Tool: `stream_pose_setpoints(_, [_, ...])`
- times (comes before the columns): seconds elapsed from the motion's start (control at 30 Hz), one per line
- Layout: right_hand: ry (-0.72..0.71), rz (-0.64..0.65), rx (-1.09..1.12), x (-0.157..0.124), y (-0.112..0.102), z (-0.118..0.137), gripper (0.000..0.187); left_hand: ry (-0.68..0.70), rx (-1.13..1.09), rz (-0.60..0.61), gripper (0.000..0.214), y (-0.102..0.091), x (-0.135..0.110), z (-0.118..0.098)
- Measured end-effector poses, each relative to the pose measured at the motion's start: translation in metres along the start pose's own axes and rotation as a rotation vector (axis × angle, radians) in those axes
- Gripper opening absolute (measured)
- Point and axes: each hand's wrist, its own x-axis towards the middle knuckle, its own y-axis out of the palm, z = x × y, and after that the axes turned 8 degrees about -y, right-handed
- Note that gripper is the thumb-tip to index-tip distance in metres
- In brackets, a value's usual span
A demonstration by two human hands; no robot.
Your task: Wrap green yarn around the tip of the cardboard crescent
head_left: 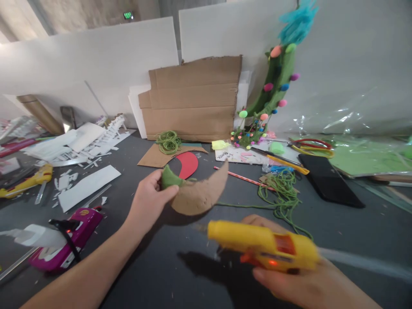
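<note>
Pinched between the thumb and fingers of my left hand (pixel 151 197) is a cardboard crescent (pixel 201 195). Green yarn (pixel 170 177) covers its left tip, and the bare brown part points up to the right. My right hand (pixel 283 281) is wrapped round a yellow hot glue gun (pixel 260 242), blurred by motion, its red light lit. The nozzle points left, just below the crescent and apart from it. A strand of green yarn runs from behind the crescent to a loose tangle of yarn (pixel 280 197) on the right.
Behind lie a red paper crescent (pixel 189 165) and a green yarn coil (pixel 168 142) on cardboard. At right are a utility knife (pixel 286 163), scissors (pixel 312 148) and a black phone (pixel 331 180). A purple power strip (pixel 67 240) and another glue gun (pixel 28 182) sit left. A pompom-decorated green crescent (pixel 280 81) stands behind.
</note>
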Motion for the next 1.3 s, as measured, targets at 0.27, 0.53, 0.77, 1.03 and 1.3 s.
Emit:
stream_pose_setpoints(0.27, [0.042,0.092,-0.585,0.005,0.006,0.0,0.027,-0.005,-0.288,-0.014,0.02,-0.003,0.01,0.0])
stream_pose_setpoints(0.53, [-0.136,0.071,-1.123,-0.003,0.007,-0.001,0.049,0.009,-0.23,0.087,0.017,-0.001,-0.016,-0.014])
stream_pose_setpoints(0.77, [-0.5,-0.184,-0.787,0.0,-0.003,0.035,0.02,-0.074,-0.092,0.363,0.011,-0.006,-0.033,-0.03])
stream_pose_setpoints(1.03, [-0.439,-0.026,-0.455,0.022,0.02,0.058,0.007,-0.092,0.058,0.503,0.011,-0.001,-0.043,-0.036])
stream_pose_setpoints(1.3, [-0.206,0.031,-0.272,0.019,0.017,0.057,0.013,-0.122,0.101,0.52,0.01,0.005,-0.045,-0.029])
